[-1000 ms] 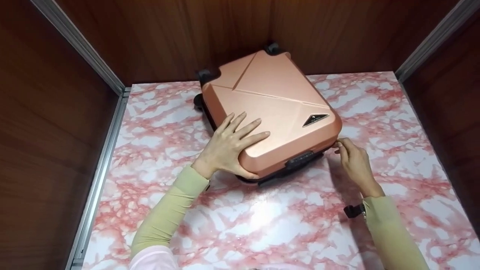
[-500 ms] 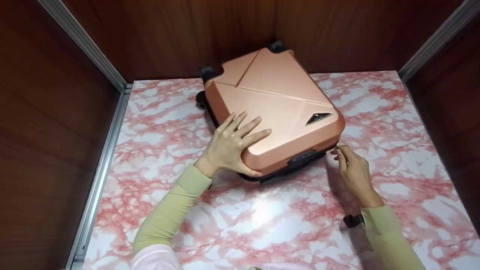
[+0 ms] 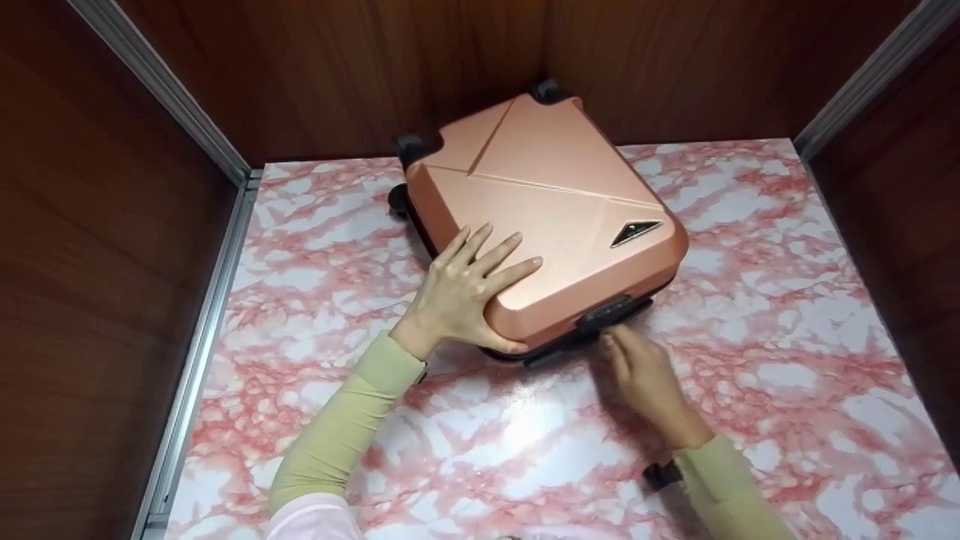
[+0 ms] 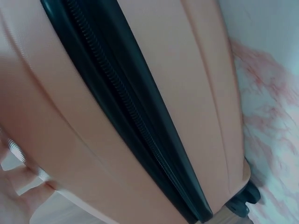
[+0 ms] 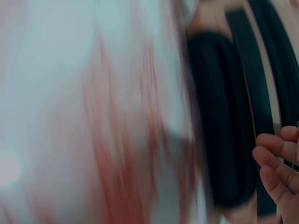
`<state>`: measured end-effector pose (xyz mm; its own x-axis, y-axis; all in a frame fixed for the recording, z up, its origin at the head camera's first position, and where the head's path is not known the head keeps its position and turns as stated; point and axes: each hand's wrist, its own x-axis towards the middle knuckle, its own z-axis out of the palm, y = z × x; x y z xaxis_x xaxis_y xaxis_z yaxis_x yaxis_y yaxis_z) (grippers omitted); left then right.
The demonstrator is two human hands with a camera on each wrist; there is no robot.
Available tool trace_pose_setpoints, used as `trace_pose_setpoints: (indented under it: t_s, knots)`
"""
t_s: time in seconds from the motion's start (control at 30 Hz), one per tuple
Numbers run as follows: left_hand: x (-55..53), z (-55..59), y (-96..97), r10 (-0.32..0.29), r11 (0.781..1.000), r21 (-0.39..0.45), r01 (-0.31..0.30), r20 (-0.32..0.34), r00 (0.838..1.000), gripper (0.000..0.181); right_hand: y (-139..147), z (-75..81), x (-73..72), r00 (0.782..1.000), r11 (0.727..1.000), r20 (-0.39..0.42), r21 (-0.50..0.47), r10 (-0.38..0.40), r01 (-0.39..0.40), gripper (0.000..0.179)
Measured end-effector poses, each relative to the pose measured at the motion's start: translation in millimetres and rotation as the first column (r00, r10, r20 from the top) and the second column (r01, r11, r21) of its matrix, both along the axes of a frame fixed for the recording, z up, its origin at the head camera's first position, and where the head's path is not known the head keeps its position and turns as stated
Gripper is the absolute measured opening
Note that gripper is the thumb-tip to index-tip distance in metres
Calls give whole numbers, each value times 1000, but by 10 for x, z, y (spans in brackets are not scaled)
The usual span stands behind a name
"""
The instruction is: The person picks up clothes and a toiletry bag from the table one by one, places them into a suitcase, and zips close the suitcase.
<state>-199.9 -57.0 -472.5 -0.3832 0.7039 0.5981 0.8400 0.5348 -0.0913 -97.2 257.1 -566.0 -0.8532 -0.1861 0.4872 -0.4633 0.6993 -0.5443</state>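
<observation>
A rose-gold hard-shell suitcase (image 3: 547, 202) lies flat and askew on the marbled surface, wheels toward the back wall. My left hand (image 3: 465, 292) rests with spread fingers on its near left corner, thumb down over the front edge. In the left wrist view, the closed zipper (image 4: 126, 100) runs between black trim along the side. My right hand (image 3: 649, 382) is at the front side, just below the black combination lock (image 3: 604, 313). Its curled fingers (image 5: 275, 175) pinch at the zipper seam; the zipper pull is mostly hidden by them. The black carry handle (image 5: 222, 121) is beside these fingers.
A pink-and-white marbled tabletop (image 3: 465, 465) lies under the suitcase. Dark wood panels (image 3: 337, 75) stand at the back and both sides, with metal rails (image 3: 202, 300) at the corners and left edge. The suitcase's rear wheels (image 3: 416, 146) are close to the back panel.
My right hand has moved left along the suitcase's front seam, from the right corner to below the lock. My left hand stays on the lid, and the suitcase has barely shifted.
</observation>
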Motion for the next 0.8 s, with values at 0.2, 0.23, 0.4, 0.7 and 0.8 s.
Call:
trace_pose_setpoints:
  t_s: [0.2, 0.23, 0.4, 0.7, 0.8]
  knots:
    - [37, -27, 10, 16, 1000, 13, -16, -3, 1000, 114, -102, -58, -1, 999, 1000, -50, -14, 21, -21, 10]
    - [48, -28, 19, 19, 1000, 14, -19, -2, 1000, 114, -93, -60, -6, 998, 1000, -54, -16, 19, -20, 10]
    - [160, -34, 126, 60, 998, 35, -60, 2, 998, 113, -1, -64, -32, 999, 999, -51, -34, -3, 1, 10]
    - [467, -88, 526, 248, 966, 71, -248, -1, 969, 111, 266, -37, -202, 997, 996, 7, -45, -83, 83, 11]
    - [518, -102, 670, 316, 947, 70, -314, -18, 949, 112, 345, -12, -297, 995, 994, 29, -52, -98, 99, 13]
